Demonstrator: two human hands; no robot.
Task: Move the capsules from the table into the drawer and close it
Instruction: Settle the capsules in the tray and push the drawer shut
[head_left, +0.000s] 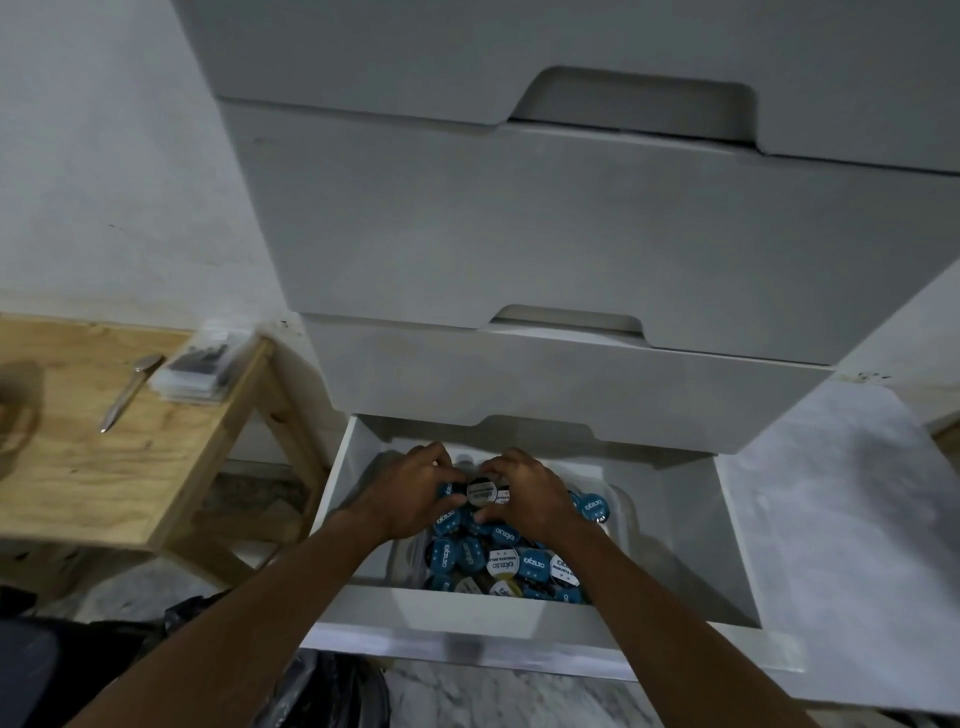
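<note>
The capsules (498, 551) were heaped in the open bottom drawer (524, 621). A clutch of them was cupped between the left hand (415, 493) and right hand (524, 496), fingers curled. They were judged light, stiff, slippery, best gathered at their rims.

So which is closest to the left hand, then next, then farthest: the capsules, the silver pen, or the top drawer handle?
From the left hand:
1. Capsules: right under the hand, inside the open drawer.
2. Silver pen: off to the left, lying on the wooden table.
3. Top drawer handle: highest up the cabinet.
</note>
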